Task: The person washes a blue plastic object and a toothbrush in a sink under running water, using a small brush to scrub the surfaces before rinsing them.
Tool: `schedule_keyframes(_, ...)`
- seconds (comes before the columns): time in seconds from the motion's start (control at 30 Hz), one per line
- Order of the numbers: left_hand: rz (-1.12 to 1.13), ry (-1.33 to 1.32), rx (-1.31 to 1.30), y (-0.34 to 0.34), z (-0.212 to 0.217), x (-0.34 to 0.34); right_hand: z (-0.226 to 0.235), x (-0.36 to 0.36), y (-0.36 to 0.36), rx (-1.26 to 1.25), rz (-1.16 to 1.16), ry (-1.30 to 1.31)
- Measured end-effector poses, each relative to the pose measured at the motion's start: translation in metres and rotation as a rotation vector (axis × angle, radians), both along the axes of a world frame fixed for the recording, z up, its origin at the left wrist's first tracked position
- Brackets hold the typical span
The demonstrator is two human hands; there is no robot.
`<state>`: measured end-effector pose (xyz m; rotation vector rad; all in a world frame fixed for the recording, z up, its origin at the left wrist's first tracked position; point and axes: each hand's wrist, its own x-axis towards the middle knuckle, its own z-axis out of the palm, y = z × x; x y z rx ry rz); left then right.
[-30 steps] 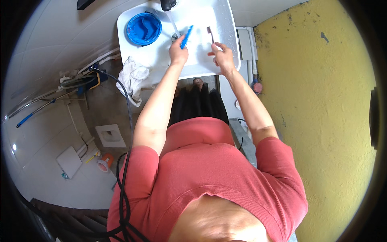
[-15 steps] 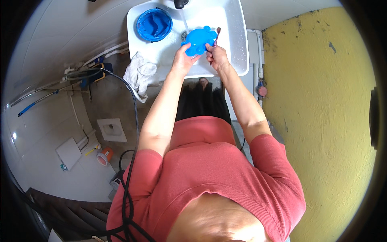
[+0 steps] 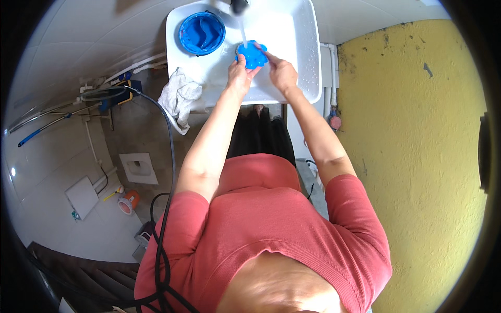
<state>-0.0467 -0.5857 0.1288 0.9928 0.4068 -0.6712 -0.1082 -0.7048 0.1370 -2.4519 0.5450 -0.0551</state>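
Observation:
A bright blue piece with a scalloped, knobbly rim (image 3: 251, 56) is held over the white sink, under the running water. My left hand (image 3: 239, 75) grips it from the near left, thumb on its top and fingers beneath. My right hand (image 3: 283, 74) is closed at its right side, index finger stretched toward it. A slim, dark reddish toothbrush (image 3: 257, 46) reaches from that hand onto the blue surface. Most of its handle is hidden in my fingers.
A blue bucket (image 3: 202, 14) stands in the left part of the white sink (image 3: 308, 78). Above hangs a dark tap (image 3: 239, 6). A grey-white cloth (image 3: 179, 96) drapes over the left front corner. Pipes (image 3: 330, 78) run down between the sink and a yellow wall (image 3: 407, 130).
The toothbrush, upright beside the blue piece before, now lies across its top. The blue piece has tilted and shifted slightly left, into the water stream.

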Motion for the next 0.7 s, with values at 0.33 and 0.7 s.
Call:
schedule_keyframes(0.33, -0.584, -1.273, 1.091, -0.029, -0.003, -0.028, 0.025, -0.029, -0.019, 0.19, -0.295, -0.425)
schedule_keyframes(0.7, 0.253, -0.469, 1.209, 0.088, -0.001, 0.066, 0.028, -0.027, 0.036, 0.649, -0.131, -0.199)
